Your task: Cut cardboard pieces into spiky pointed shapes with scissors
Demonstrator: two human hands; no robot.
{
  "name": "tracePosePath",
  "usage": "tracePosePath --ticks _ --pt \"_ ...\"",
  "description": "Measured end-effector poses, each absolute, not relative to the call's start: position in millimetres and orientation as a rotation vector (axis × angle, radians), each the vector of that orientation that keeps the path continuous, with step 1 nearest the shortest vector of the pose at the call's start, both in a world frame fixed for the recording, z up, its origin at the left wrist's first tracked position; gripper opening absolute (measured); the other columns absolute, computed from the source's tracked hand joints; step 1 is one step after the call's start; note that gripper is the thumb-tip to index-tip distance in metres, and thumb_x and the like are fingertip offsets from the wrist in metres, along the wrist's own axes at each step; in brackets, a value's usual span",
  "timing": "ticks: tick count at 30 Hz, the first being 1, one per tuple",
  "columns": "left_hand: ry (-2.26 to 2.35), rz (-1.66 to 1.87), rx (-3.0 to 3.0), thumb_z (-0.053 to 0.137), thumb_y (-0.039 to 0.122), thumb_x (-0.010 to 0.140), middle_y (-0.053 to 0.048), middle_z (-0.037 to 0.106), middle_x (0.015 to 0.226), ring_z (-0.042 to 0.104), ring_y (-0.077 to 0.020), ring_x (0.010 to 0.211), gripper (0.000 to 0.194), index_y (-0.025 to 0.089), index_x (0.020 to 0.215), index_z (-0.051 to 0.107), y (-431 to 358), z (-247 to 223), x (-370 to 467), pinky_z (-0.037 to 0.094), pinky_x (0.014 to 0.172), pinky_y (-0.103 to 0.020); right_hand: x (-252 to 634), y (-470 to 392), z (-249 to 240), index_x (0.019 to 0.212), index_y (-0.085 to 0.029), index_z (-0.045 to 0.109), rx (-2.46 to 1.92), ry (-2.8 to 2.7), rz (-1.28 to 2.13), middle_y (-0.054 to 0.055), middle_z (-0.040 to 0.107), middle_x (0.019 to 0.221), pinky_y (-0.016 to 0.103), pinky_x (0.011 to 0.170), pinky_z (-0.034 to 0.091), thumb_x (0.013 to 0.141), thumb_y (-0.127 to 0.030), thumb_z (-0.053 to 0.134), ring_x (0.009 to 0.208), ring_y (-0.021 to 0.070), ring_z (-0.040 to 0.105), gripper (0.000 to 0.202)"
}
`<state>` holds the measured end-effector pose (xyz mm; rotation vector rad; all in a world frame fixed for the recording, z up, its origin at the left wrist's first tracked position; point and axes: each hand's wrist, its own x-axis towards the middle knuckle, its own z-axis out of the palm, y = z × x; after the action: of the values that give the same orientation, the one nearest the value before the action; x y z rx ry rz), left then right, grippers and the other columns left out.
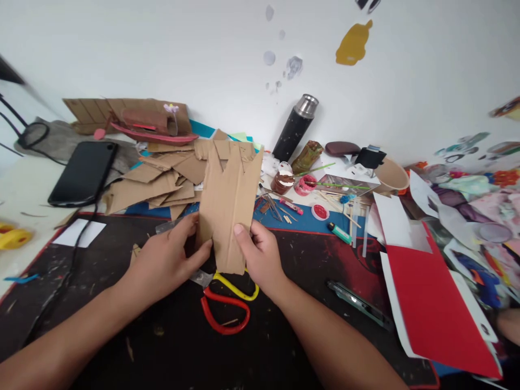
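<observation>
Between my two hands stands a piece of cardboard (227, 211), held upright above the black mat. Its top edge has pointed V-shaped notches, and a crease runs down its right part. My left hand (170, 257) grips the left edge, thumb in front and fingers behind. On the lower right side my right hand (262, 257) pinches it, thumb on the front face. Just below the cardboard lie scissors (227, 319) with one red and one yellow handle loop; their blades are hidden.
A heap of cardboard scraps (162, 179) lies behind, near a model boat (150, 127). A black phone (83, 173) is at left. A thermos (296, 124) and paint jars (283, 181) stand at the back. To the right are a utility knife (359, 304) and red paper (439, 303).
</observation>
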<state>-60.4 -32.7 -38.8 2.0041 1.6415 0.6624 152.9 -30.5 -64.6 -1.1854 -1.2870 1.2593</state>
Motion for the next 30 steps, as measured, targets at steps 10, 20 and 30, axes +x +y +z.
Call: tracePosePath --ticks 10,20,30 --pt "1.871 0.507 2.363 0.052 0.051 0.103 -0.017 0.086 0.086 0.082 -0.0344 0.070 0.052 0.012 0.132 0.072 -35.0 -46.4 -63.9 0.045 0.057 -0.037 149.0 -29.7 -63.2 0.103 -0.021 0.077 -1.148 -1.316 1.232 0.004 0.077 0.091 0.032 0.074 0.053 0.106 -0.052 0.066 0.083 0.0224 0.065 0.033" --pt "1.808 0.561 2.312 0.048 0.051 0.102 -0.023 0.086 0.096 0.081 -0.0385 0.075 0.059 0.008 0.134 0.073 -32.0 -52.7 -63.4 0.052 0.061 -0.041 150.0 -33.1 -60.7 0.104 -0.021 0.076 -1.145 -1.285 1.268 0.006 0.081 0.096 0.035 0.078 0.056 0.107 -0.056 0.065 0.086 0.0237 0.069 0.037" --pt "1.321 0.788 1.288 0.069 0.074 0.092 -0.005 0.078 0.075 0.063 -0.0206 0.059 0.051 0.024 0.085 0.076 -24.7 -34.7 -60.6 0.047 0.052 -0.029 156.0 -22.0 -59.9 0.099 -0.023 0.078 -1.097 -1.084 1.546 0.005 0.082 0.095 0.038 0.080 0.058 0.095 -0.074 0.076 0.086 0.0258 0.074 0.051"
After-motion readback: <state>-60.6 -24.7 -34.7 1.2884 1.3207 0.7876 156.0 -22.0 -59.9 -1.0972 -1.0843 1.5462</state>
